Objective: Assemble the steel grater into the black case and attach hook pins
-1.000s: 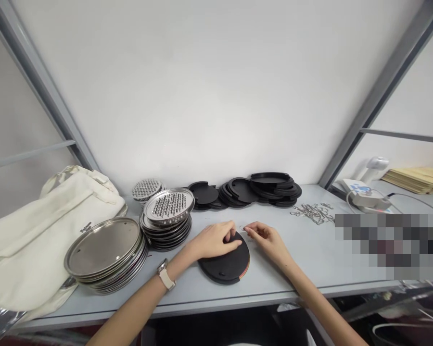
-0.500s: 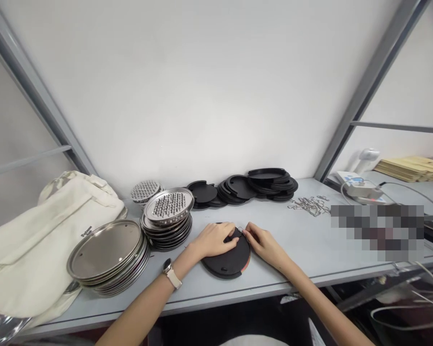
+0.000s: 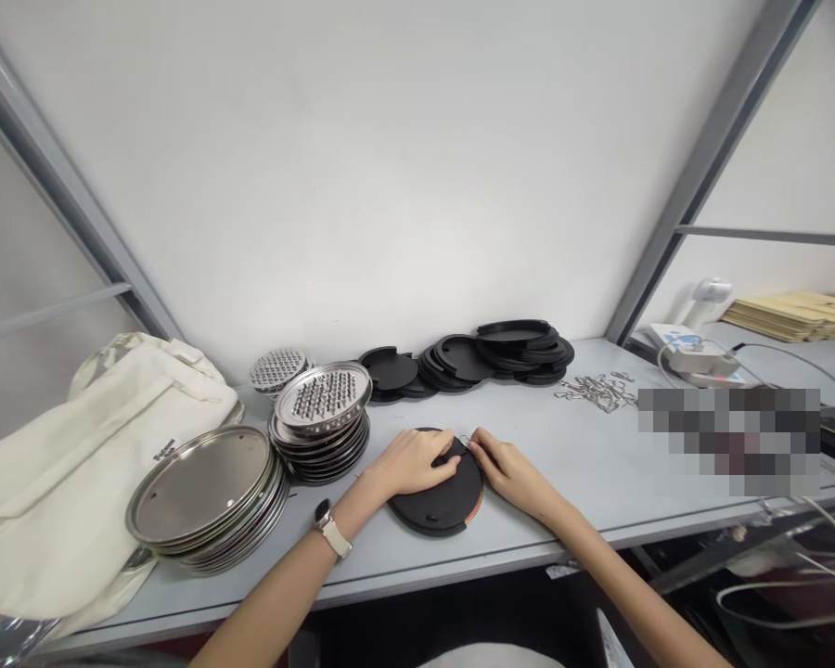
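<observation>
A black round disc (image 3: pixel 435 506) with a raised rim lies flat near the table's front edge. A thin orange-red strip shows along its right side. My left hand (image 3: pixel 417 461) is closed over its upper left part, thumb lying across the top. At the upper right edge of the disc, my right hand (image 3: pixel 501 467) pinches a small wire hook (image 3: pixel 465 443). How far the hook goes into the disc is hidden by the fingers.
Left of the hands stand a stack of round metal plates (image 3: pixel 201 482) and metal graters (image 3: pixel 326 397). Black round holders (image 3: pixel 463 357) lie by the wall. Loose wire hooks (image 3: pixel 595 393) are spread farther right. A cream bag (image 3: pixel 97 464) covers the left end.
The view has shifted very slightly. Both hands stay at the black disc in nearly the same pose.
</observation>
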Demonstrator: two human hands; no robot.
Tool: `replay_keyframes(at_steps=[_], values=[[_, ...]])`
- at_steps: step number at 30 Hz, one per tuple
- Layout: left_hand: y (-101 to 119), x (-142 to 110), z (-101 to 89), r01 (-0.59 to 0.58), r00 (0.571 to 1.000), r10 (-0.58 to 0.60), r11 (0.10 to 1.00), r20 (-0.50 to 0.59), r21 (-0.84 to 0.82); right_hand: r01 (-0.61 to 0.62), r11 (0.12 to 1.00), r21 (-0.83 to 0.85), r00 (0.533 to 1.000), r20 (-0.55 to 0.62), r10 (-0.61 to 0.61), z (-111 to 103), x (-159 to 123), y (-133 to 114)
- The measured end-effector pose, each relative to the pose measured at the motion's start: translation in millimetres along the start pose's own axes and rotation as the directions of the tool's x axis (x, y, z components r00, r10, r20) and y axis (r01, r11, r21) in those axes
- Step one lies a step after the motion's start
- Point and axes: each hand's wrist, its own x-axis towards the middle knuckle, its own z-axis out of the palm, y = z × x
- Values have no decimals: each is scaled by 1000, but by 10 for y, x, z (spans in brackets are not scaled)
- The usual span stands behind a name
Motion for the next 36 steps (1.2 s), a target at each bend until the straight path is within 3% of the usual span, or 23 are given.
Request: replay_keyframes(at_steps=[36], values=[[5,-3,2,-31,999,33,997,28,-70,50,989,-138,999,-3,-51,10,13,33]])
